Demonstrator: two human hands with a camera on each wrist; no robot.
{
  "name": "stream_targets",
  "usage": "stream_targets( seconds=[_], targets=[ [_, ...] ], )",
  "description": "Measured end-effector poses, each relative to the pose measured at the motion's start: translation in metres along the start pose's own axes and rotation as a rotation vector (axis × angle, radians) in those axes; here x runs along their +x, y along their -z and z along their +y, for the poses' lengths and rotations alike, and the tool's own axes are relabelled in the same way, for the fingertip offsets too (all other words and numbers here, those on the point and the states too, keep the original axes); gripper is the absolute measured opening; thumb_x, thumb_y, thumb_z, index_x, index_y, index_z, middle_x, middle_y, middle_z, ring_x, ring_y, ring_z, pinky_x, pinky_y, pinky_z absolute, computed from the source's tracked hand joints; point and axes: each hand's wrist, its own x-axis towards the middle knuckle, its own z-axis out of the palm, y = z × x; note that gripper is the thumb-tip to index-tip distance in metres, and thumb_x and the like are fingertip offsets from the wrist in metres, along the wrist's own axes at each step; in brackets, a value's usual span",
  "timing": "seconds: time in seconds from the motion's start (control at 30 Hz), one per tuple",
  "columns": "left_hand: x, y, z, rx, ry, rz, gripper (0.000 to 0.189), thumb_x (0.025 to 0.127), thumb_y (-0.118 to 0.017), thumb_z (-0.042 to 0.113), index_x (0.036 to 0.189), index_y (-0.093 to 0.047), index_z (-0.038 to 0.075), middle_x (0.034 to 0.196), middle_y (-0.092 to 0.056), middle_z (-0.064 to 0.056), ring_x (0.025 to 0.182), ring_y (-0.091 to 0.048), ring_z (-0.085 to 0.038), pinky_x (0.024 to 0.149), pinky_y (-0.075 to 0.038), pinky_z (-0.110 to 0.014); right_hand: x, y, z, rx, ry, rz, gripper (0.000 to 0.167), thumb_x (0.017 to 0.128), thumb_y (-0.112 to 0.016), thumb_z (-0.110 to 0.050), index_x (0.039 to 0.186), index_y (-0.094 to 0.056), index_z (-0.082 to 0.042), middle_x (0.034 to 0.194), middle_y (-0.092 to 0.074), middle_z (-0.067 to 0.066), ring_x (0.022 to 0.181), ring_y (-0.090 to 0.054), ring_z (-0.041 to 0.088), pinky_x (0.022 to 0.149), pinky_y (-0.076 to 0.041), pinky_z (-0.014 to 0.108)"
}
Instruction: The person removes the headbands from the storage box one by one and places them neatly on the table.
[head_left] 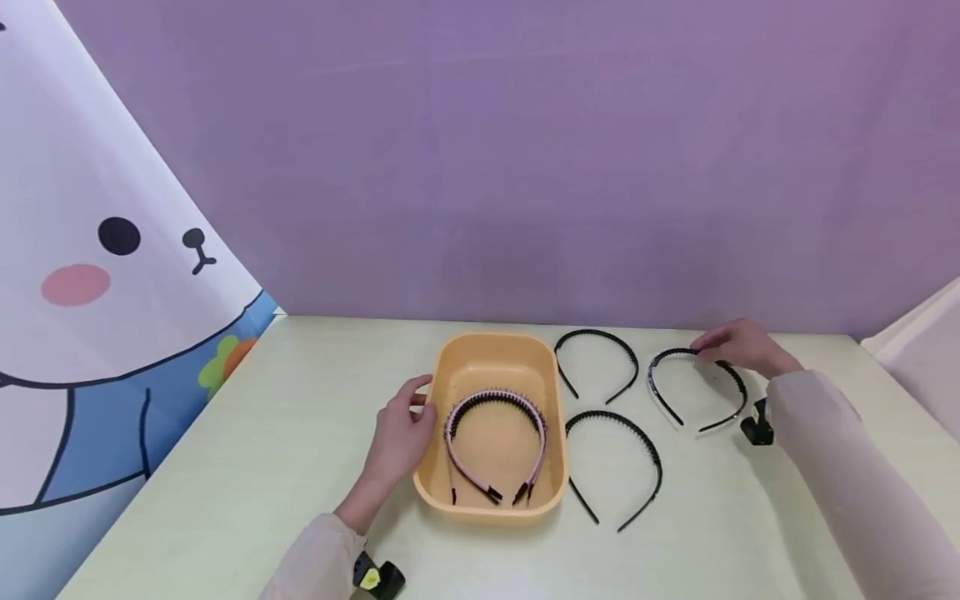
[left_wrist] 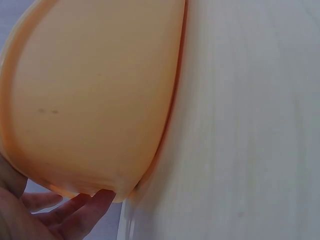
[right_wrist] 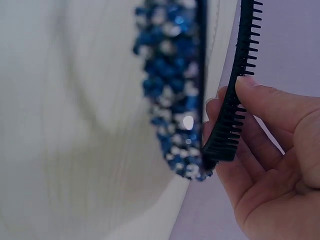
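My right hand (head_left: 742,346) pinches the top of a black toothed headband (head_left: 652,379) at the right of the table. Close up in the right wrist view, blue and clear rhinestones (right_wrist: 172,85) cover its outer face, and thumb and fingers hold the toothed band. My left hand (head_left: 401,433) grips the left side of an orange plastic tub (head_left: 487,339), thumb at the rim and fingers against the outer wall. Inside the tub lie a pink headband (head_left: 541,454) and a black toothed one (head_left: 493,400), nested together. The left wrist view shows only the tub's outer wall (left_wrist: 100,100).
Two black toothed headbands lie right of the tub: one farther back (head_left: 596,332), one nearer (head_left: 611,413), whose left end comes close to the tub. A purple backdrop (head_left: 487,167) rises behind the pale table (head_left: 225,500). A cartoon-printed cloth (head_left: 150,333) hangs at left.
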Motion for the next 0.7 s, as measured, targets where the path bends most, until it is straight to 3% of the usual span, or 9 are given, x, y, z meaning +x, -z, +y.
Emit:
stream_targets(
  seconds=[0.23, 0.7],
  targets=[
    [-0.0018, 0.0007, -0.0002, 0.000, 0.010, -0.003, 0.041, 0.093, -0.050, 0.010, 0.133, -0.052, 0.004, 0.106, -0.065, -0.020, 0.072, -0.059, -0.016, 0.060, -0.050, -0.026, 0.0025, 0.0006, 0.0061, -0.003, -0.015, -0.007, 0.035, 0.086, -0.067, -0.012, 0.113, -0.064, 0.009, 0.122, -0.058, 0.032, 0.113, -0.051, 0.049, 0.092, -0.045, 0.054],
    [-0.0038, 0.0025, 0.0000, 0.008, -0.004, -0.004, 0.041, 0.093, -0.050, 0.010, 0.133, -0.052, 0.003, 0.106, -0.064, -0.020, 0.073, -0.060, -0.016, 0.061, -0.051, -0.027, 0.0066, -0.0012, 0.0051, 0.047, -0.025, -0.005, 0.038, 0.086, -0.065, -0.014, 0.116, -0.062, 0.009, 0.127, -0.053, 0.033, 0.116, -0.047, 0.051, 0.095, -0.040, 0.059]
  ],
)
